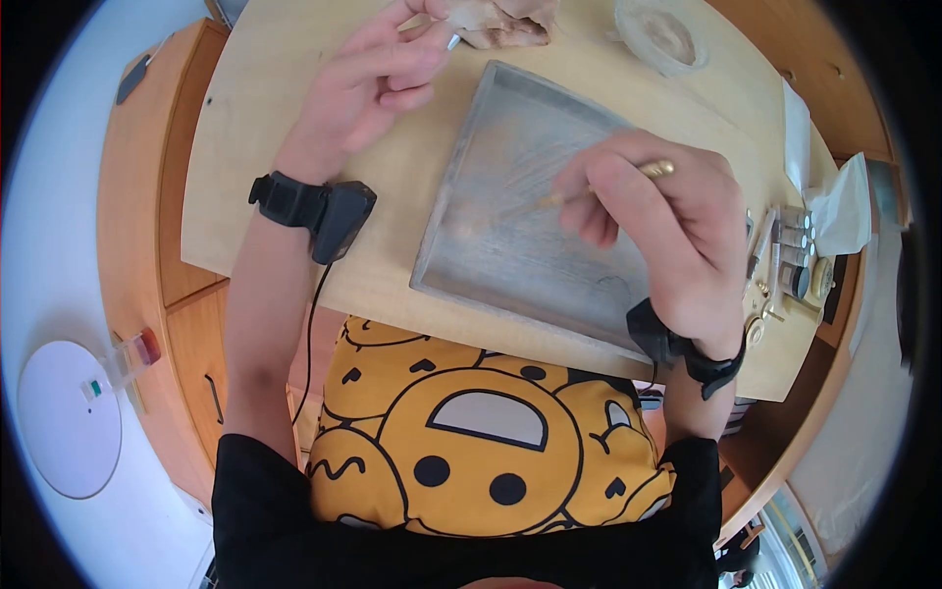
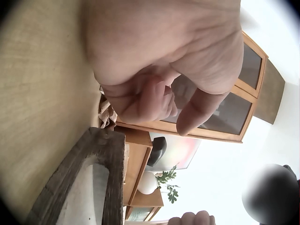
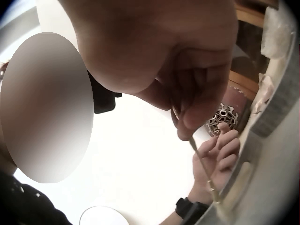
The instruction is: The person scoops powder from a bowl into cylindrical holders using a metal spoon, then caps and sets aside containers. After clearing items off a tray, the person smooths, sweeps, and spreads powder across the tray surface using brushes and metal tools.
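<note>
My right hand [image 1: 653, 201] pinches a thin gold-coloured rod-like tool [image 1: 659, 169] over a shallow grey tray [image 1: 549, 285]. The tool slants down toward the tray's bed, and its far end [image 3: 213, 190] looks pale and blurred. Fine scratchy lines mark the tray's surface. My left hand [image 1: 378, 88] hovers beyond the tray's far left corner with loosely curled fingers. In the left wrist view no object appears between its fingers [image 2: 154, 101]. Near its fingertips in the head view are a small silvery piece [image 1: 453, 42] and crumpled brownish paper or cloth [image 1: 505, 22].
A clear bowl [image 1: 667, 39] with pale powder stands at the far right. Small jars [image 1: 795, 245], gold-coloured pieces [image 1: 758, 312] and white tissue [image 1: 846, 211] lie along the table's right edge. A yellow smiley-patterned cushion [image 1: 481, 422] is on the lap.
</note>
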Demonstrator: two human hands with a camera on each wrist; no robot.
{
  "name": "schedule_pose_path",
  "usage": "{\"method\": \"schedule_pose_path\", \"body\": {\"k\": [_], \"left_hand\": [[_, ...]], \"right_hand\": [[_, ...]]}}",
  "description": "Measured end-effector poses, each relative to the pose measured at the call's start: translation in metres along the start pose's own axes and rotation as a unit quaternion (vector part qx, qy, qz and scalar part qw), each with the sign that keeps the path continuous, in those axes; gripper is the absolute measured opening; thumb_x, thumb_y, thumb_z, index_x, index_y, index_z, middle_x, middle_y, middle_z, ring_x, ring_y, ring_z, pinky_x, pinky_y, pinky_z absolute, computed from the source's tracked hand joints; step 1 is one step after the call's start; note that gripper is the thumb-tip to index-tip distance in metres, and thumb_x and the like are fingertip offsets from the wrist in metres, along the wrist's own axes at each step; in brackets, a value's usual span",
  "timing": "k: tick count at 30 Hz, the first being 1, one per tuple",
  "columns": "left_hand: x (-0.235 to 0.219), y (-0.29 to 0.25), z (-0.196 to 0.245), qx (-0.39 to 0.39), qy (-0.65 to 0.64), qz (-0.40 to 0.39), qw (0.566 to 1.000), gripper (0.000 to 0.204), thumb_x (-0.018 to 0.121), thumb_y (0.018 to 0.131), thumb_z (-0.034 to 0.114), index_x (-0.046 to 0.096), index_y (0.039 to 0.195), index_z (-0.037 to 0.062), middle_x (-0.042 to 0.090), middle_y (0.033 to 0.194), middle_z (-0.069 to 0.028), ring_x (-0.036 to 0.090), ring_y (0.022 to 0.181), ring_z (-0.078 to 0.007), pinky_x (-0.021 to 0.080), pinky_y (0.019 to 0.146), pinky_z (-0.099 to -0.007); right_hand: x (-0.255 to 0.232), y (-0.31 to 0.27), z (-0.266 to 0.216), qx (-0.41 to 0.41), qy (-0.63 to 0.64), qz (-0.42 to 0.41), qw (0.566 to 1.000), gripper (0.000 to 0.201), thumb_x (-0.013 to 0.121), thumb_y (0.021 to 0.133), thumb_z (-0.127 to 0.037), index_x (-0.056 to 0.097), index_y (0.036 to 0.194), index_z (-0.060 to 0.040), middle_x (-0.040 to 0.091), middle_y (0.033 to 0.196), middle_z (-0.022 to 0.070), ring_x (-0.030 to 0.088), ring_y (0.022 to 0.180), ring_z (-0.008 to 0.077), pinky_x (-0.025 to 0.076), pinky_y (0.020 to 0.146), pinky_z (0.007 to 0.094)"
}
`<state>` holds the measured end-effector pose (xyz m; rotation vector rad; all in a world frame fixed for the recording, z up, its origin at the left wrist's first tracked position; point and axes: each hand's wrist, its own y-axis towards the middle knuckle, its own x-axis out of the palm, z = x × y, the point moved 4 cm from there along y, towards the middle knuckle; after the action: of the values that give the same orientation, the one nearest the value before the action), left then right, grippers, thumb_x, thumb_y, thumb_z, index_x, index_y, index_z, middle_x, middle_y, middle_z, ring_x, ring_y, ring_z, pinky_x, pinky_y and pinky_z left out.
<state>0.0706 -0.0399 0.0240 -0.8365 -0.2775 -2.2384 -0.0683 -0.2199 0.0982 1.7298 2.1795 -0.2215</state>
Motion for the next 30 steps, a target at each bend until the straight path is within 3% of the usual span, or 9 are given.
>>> {"method": "schedule_pose_path", "body": {"k": [4, 7, 10, 14, 17, 20, 22, 26, 30], "left_hand": [[-0.002, 0.002, -0.003, -0.024, 0.032, -0.009, 0.999, 0.025, 0.059, 0.088, 0.006, 0.048, 0.110, 0.0103, 0.039, 0.078, 0.0045, 0.036, 0.062, -0.0050, 0.027, 0.053, -0.0186], [-0.012, 0.004, -0.007, -0.032, 0.017, -0.019, 0.999, 0.023, 0.058, 0.090, 0.008, 0.049, 0.110, 0.0101, 0.040, 0.079, 0.0040, 0.036, 0.063, -0.0050, 0.027, 0.053, -0.0187], [-0.011, 0.003, -0.004, -0.010, -0.002, -0.048, 0.999, 0.021, 0.058, 0.091, 0.009, 0.049, 0.111, 0.0097, 0.042, 0.080, 0.0034, 0.036, 0.063, -0.0050, 0.027, 0.053, -0.0188], [-0.013, 0.004, -0.007, -0.017, 0.021, -0.068, 0.997, 0.022, 0.058, 0.092, 0.010, 0.049, 0.112, 0.0093, 0.041, 0.080, 0.0035, 0.035, 0.062, -0.0052, 0.028, 0.052, -0.0192], [-0.009, -0.002, -0.005, -0.002, -0.004, -0.045, 0.999, 0.027, 0.058, 0.090, 0.012, 0.051, 0.114, 0.0054, 0.048, 0.083, -0.0001, 0.039, 0.062, -0.0071, 0.031, 0.052, -0.0204], [-0.016, 0.001, -0.007, 0.013, 0.091, -0.070, 0.993, 0.019, 0.054, 0.095, 0.018, 0.051, 0.107, 0.0034, 0.035, 0.077, 0.0041, 0.030, 0.060, -0.0049, 0.024, 0.050, -0.0202], [-0.016, 0.003, -0.010, -0.021, 0.078, -0.131, 0.988, 0.028, 0.056, 0.092, 0.018, 0.048, 0.114, 0.0045, 0.034, 0.075, 0.0066, 0.030, 0.059, -0.0026, 0.023, 0.048, -0.0191], [-0.015, -0.002, -0.012, -0.041, 0.068, -0.115, 0.990, 0.028, 0.057, 0.091, 0.019, 0.049, 0.113, 0.0035, 0.032, 0.074, 0.0060, 0.029, 0.057, -0.0033, 0.024, 0.047, -0.0191], [-0.009, -0.002, -0.009, -0.027, 0.070, -0.115, 0.990, 0.036, 0.055, 0.091, 0.026, 0.051, 0.117, 0.0015, 0.043, 0.078, 0.0018, 0.031, 0.057, -0.0037, 0.025, 0.048, -0.0186]], "right_hand": [[0.020, 0.005, 0.006, -0.069, -0.016, -0.105, 0.992, 0.026, 0.051, 0.100, -0.011, 0.069, 0.092, 0.0060, 0.068, 0.075, 0.0085, 0.063, 0.064, 0.0130, 0.051, 0.059, 0.0260], [0.003, 0.004, 0.011, 0.021, -0.089, -0.006, 0.996, 0.026, 0.050, 0.100, -0.011, 0.068, 0.093, 0.0061, 0.068, 0.076, 0.0091, 0.064, 0.065, 0.0131, 0.051, 0.060, 0.0260], [0.002, -0.002, 0.002, 0.028, 0.066, -0.019, 0.997, 0.025, 0.051, 0.099, -0.010, 0.069, 0.094, 0.0064, 0.069, 0.077, 0.0096, 0.064, 0.065, 0.0137, 0.051, 0.060, 0.0257], [0.022, 0.003, 0.009, -0.036, 0.002, -0.112, 0.993, 0.026, 0.049, 0.100, -0.009, 0.069, 0.093, 0.0060, 0.069, 0.078, 0.0098, 0.064, 0.066, 0.0134, 0.051, 0.060, 0.0258], [0.003, -0.001, 0.007, -0.001, -0.080, 0.033, 0.996, 0.023, 0.051, 0.099, -0.007, 0.069, 0.090, 0.0045, 0.069, 0.077, 0.0109, 0.064, 0.066, 0.0154, 0.051, 0.059, 0.0266], [0.003, -0.002, 0.003, 0.038, 0.085, -0.013, 0.996, 0.010, 0.062, 0.091, -0.008, 0.066, 0.087, 0.0006, 0.067, 0.075, 0.0140, 0.064, 0.063, 0.0294, 0.050, 0.056, 0.0324], [0.020, 0.002, -0.003, -0.112, -0.057, -0.103, 0.987, 0.024, 0.050, 0.098, -0.007, 0.069, 0.088, 0.0042, 0.069, 0.077, 0.0109, 0.064, 0.065, 0.0158, 0.050, 0.059, 0.0278], [0.001, 0.000, -0.002, -0.006, -0.070, 0.082, 0.994, 0.015, 0.056, 0.091, -0.003, 0.069, 0.086, 0.0038, 0.068, 0.074, 0.0111, 0.064, 0.063, 0.0196, 0.049, 0.058, 0.0280], [0.013, 0.002, -0.006, -0.073, -0.023, -0.105, 0.992, 0.020, 0.053, 0.095, -0.004, 0.068, 0.087, 0.0059, 0.069, 0.076, 0.0110, 0.064, 0.065, 0.0166, 0.050, 0.060, 0.0271]]}}
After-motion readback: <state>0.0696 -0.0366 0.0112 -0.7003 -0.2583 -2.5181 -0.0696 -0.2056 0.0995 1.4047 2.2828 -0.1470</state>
